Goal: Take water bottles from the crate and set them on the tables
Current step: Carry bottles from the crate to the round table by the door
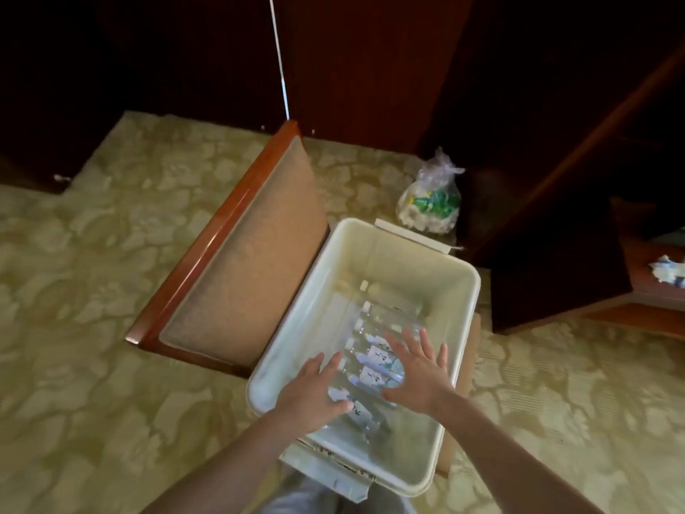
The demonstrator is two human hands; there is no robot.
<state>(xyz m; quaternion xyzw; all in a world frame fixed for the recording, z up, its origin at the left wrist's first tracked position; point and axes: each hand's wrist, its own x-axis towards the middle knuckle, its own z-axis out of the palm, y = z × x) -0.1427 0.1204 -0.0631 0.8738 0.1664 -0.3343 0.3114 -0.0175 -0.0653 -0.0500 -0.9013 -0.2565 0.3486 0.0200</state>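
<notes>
A white plastic crate (465,291) stands on a chair seat below me. Several clear water bottles (374,356) with pale labels lie on their sides along its bottom. My left hand (315,389) hovers over the near bottles, fingers straight and spread, holding nothing. My right hand (422,369) is over the middle bottles, fingers also spread, palm down; whether it touches a bottle is unclear. Both forearms reach in from the lower edge of the view.
An upholstered chair back (237,254) with a red wood frame rises left of the crate. A tied clear bag of green and white items (432,202) sits on the patterned carpet beyond. Dark wooden furniture (556,235) stands at the right and rear.
</notes>
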